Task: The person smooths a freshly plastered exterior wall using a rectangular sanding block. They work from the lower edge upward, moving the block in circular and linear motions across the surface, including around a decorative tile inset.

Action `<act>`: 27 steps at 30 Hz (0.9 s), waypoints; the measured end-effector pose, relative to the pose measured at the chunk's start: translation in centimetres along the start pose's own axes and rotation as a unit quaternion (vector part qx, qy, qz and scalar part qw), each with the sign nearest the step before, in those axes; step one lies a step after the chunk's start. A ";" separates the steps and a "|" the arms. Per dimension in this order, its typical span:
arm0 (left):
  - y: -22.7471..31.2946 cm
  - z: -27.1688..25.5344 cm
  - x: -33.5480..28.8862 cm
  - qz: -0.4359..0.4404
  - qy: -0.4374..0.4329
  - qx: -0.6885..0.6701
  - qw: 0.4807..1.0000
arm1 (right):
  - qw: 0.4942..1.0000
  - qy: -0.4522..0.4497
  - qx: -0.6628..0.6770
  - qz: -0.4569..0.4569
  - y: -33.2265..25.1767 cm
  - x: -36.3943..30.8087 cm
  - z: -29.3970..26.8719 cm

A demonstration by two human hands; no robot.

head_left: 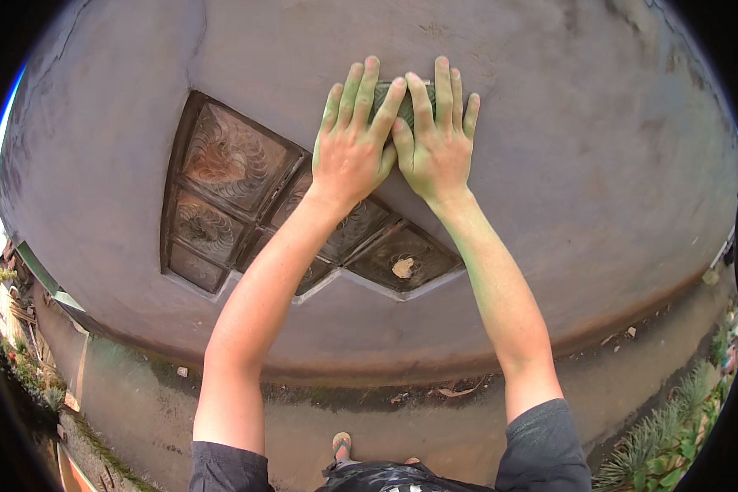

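Note:
Both my hands are raised and lie side by side with fingers stretched out, palms turned toward a grey plastered wall (599, 180). My left hand (354, 148) and my right hand (439, 148) almost meet at the index fingertips and thumbs. Between and behind the fingers shows a small dark green piece with curved ridges (425, 92). My hands cover most of it, so whether it is set in the wall or pressed against it I cannot tell. Below and left are patterned glass blocks (234, 156) in dark frames, stepped along their lower edge.
A pale, irregular patch (403, 267) marks the lower right glass block. Along the wall's foot runs a paved path (435, 410) with scraps of debris. Green plants (672, 435) grow at the lower right, others at the far left. My sandalled foot (341, 443) stands below.

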State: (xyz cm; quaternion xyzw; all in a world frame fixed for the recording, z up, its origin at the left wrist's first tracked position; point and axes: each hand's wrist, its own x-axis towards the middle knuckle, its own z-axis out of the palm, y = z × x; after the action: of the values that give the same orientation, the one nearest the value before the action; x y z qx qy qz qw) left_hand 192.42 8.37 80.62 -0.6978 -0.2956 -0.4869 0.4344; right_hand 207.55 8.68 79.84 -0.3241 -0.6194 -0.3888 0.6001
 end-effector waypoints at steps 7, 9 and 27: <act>4.1 1.7 -10.7 -0.044 -0.048 -0.022 0.998 | 0.993 -0.118 -0.019 0.026 0.1 -12.2 -0.5; 2.1 1.3 -5.3 -0.020 -0.035 -0.024 0.999 | 0.993 -0.113 -0.041 0.014 1.3 -6.9 -0.2; 4.6 1.7 -6.1 0.014 0.023 -0.021 0.999 | 1.000 0.000 -0.005 0.000 0.5 -7.4 -1.8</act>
State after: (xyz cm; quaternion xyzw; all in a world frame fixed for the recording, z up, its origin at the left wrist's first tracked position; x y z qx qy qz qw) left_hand 194.88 7.88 73.16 -0.6994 -0.2655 -0.5026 0.4333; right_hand 209.40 7.84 72.44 -0.3271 -0.6174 -0.3917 0.5987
